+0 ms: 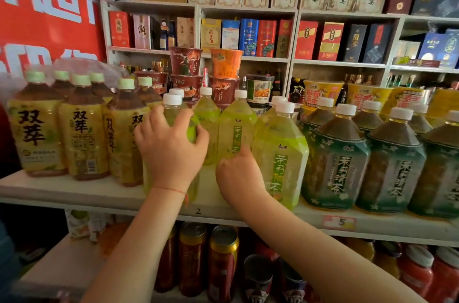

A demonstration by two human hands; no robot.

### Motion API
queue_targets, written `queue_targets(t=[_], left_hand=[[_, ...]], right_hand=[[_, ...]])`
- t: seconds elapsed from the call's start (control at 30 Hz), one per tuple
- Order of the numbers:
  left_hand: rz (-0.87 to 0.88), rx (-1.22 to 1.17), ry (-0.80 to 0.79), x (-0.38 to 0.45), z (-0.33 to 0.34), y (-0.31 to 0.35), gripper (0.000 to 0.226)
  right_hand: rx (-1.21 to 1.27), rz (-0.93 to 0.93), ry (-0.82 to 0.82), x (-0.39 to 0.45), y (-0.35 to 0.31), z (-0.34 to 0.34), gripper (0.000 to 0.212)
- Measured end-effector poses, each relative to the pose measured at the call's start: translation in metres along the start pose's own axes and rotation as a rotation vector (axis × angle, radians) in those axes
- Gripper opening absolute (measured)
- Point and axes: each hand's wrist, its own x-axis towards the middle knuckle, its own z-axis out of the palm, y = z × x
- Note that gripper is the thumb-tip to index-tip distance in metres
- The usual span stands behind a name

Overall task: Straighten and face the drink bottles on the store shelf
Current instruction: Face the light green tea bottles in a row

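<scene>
1. Bottles of drink stand in rows on a white shelf [74, 193], the landmark for what follows.
2. Green bottle [173, 113] with a white cap stands at the shelf's front edge, near its middle; its label side is hidden by the hand.
3. Left hand [171, 148] grips this green bottle at the shoulder, fingers [155, 113] curled round its upper body. A thin red thread circles the wrist.
4. Right hand [239, 176] rests against the second green bottle [237, 126], which stands further back on the shelf; fingers bent at its lower body. Whether they truly grip it, I cannot tell.
5. Front green bottle [280, 153], just right of that hand, faces label outward.
6. Yellow-label bottles [82, 128] fill the shelf's left part; dark green-label bottles [340, 158] fill its right part.
7. Noodle cups [186, 61] are stacked behind the bottles.
8. Cans [222, 263] stand below the shelf.
</scene>
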Motion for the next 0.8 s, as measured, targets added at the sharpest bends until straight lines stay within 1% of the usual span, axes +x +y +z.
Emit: queue_targets(t=[0.13, 0.27, 0.33, 0.4, 0.47, 0.5, 0.57, 0.6, 0.67, 0.7, 0.73, 0.8], left_hand=[[0.044, -0.003, 0.025, 0.001, 0.002, -0.005, 0.027], [0.045, -0.012, 0.024, 0.001, 0.002, -0.007, 0.028], [0.056, -0.030, 0.025, 0.000, 0.003, -0.008, 0.028], [0.072, -0.073, 0.012, 0.001, 0.002, -0.012, 0.028], [0.091, -0.118, -0.011, 0.004, 0.000, -0.016, 0.029], [0.106, -0.131, -0.025, 0.005, -0.001, -0.018, 0.029], [0.150, -0.143, -0.049, 0.008, -0.003, -0.024, 0.031], [0.176, -0.146, -0.059, 0.009, -0.004, -0.028, 0.033], [0.229, -0.148, -0.073, 0.011, -0.005, -0.035, 0.037], [0.246, -0.144, -0.077, 0.012, -0.005, -0.037, 0.040], [0.258, -0.141, -0.083, 0.012, -0.005, -0.038, 0.042], [0.269, -0.138, -0.100, 0.012, -0.006, -0.038, 0.044]], right_hand=[[0.012, 0.025, -0.027, 0.001, 0.006, 0.006, 0.016], [0.107, 0.094, -0.041, 0.002, 0.003, 0.010, 0.019], [0.223, 0.149, 0.008, 0.005, 0.001, 0.007, 0.022], [0.335, 0.231, 0.099, 0.012, 0.001, 0.001, 0.022], [0.367, 0.297, 0.189, 0.025, 0.007, -0.004, 0.023], [0.385, 0.345, 0.228, 0.034, 0.012, -0.005, 0.027], [0.441, 0.478, 0.321, 0.058, 0.021, -0.006, 0.044], [0.499, 0.564, 0.373, 0.071, 0.026, -0.006, 0.054], [0.703, 0.722, 0.452, 0.098, 0.035, -0.005, 0.063], [0.798, 0.769, 0.457, 0.109, 0.040, -0.004, 0.065], [0.863, 0.796, 0.427, 0.118, 0.044, -0.001, 0.067], [0.931, 0.837, 0.324, 0.126, 0.046, 0.002, 0.071]])
